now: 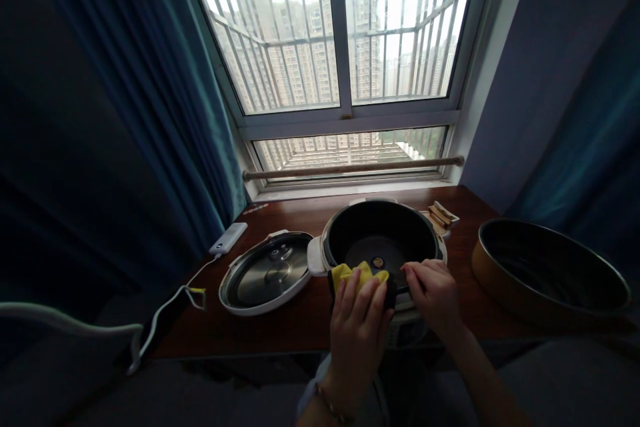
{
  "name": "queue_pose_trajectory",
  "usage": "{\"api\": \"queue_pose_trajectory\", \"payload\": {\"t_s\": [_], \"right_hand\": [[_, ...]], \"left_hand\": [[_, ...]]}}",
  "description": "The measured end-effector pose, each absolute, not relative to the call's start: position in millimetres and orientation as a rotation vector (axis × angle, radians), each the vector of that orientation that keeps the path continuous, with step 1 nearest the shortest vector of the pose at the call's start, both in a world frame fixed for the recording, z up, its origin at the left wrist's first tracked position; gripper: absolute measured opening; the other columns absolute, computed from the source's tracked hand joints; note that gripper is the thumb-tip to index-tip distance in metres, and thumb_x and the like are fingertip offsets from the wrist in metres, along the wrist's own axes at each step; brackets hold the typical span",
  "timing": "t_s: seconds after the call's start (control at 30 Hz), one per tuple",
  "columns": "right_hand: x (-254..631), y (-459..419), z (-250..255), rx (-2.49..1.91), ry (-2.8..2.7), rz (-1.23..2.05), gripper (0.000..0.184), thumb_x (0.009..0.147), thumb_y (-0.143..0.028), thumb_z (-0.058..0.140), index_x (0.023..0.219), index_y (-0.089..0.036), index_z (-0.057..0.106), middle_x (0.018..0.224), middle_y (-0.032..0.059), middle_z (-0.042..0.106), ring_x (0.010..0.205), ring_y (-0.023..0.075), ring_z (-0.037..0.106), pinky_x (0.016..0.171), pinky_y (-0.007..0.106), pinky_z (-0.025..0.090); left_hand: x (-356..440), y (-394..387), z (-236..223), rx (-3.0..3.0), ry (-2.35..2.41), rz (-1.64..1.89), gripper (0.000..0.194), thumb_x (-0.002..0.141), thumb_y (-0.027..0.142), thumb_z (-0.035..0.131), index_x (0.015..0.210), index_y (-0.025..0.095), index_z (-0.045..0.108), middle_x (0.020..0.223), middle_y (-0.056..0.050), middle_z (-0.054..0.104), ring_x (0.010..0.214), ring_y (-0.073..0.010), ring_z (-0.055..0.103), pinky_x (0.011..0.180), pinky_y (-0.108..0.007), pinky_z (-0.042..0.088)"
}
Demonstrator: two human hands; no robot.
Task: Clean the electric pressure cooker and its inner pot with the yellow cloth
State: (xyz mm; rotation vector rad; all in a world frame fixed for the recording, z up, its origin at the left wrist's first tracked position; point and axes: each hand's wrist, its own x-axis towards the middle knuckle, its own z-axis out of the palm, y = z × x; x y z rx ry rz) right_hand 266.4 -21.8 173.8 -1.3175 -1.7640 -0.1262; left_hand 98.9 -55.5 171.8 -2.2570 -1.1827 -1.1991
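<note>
A white rice cooker (316,257) with a wide dark inner pot (367,227) stands on the table in front of me. My left hand (357,317) is closed on a yellow cloth (367,273) with a dark edge, pressed at the front rim of the pot. At the front right of the rim, my right hand (434,290) is closed with its fingertips at the pot's edge. The exact grip there is partly hidden. To the left lies the cooker's round lid (270,273), its shiny inner side facing up.
A large round pan (545,273) with a brown outside sits at the table's right. A white power bank (229,238) with a cable (165,307) lies at the left. Small packets (441,215) lie behind the cooker on the wooden table (310,210), below a barred window.
</note>
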Motion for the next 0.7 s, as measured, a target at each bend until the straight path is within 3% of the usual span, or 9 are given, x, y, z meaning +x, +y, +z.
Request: {"api": "queue_pose_trajectory", "payload": {"t_s": [0.23,0.37,0.53,0.7], "right_hand": [[271,-21,175,-1.228,-1.814,-0.108,0.025,0.088,-0.02,0.043,0.071,-0.016,0.061,0.059,0.0018,0.052,0.062,0.014,0.047,0.066,0.031,0.033],[272,-21,175,-1.238,-1.814,-0.105,0.025,0.087,-0.019,0.043,0.071,-0.016,0.061,0.06,0.0021,0.052,0.063,0.0143,0.046,0.067,0.031,0.033],[271,-22,173,-1.244,-1.81,-0.107,0.026,0.087,-0.02,0.042,0.07,-0.017,0.061,0.061,0.002,0.053,0.064,0.0142,0.046,0.068,0.031,0.034],[271,-21,172,-1.234,-1.791,-0.118,0.026,0.086,-0.02,0.043,0.068,-0.017,0.061,0.06,0.002,0.052,0.064,0.0146,0.045,0.067,0.031,0.034]], "left_hand": [[75,-41,169,-2.243,-1.246,-1.188,0.028,0.084,0.014,0.05,0.11,0.017,0.057,0.115,-0.006,0.061,0.127,-0.027,0.037,0.103,-0.047,0.033],[44,-19,170,-2.285,-1.372,-1.127,0.033,0.085,0.007,0.041,0.113,0.019,0.055,0.121,-0.006,0.057,0.129,-0.0246,0.034,0.105,-0.051,0.03],[16,12,189,-2.492,-1.446,-1.091,0.038,0.085,0.007,0.037,0.116,0.021,0.055,0.13,-0.004,0.051,0.127,-0.0185,0.038,0.107,-0.044,0.033],[17,45,211,-2.645,-1.543,-1.099,0.035,0.084,0.012,0.039,0.108,0.02,0.063,0.123,-0.004,0.057,0.115,-0.017,0.052,0.102,-0.036,0.039]]}}
